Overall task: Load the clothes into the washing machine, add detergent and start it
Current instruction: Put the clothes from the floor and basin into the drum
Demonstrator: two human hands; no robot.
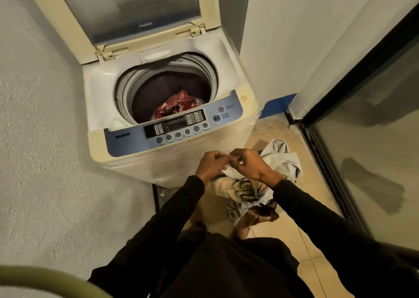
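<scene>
A cream top-loading washing machine (pixel 145 82) stands with its lid (pixel 68 18) raised. A red patterned garment (pixel 175 108) lies at the bottom of the drum. In front of the machine, below the control panel (pixel 181 125), my left hand (pixel 210 162) and my right hand (pixel 251 164) meet and pinch a small white packet (pixel 231 169) between their fingertips. Under my hands a pile of clothes (pixel 247 191) lies on the tiled floor, with a white garment (pixel 281 159) on top.
A rough plaster wall (pixel 40 139) runs along the left. A dark-framed glass door (pixel 362 150) closes the right side. A white wall (pixel 283 48) stands behind the machine. A greenish hose (pixel 45 279) curves across the bottom left corner.
</scene>
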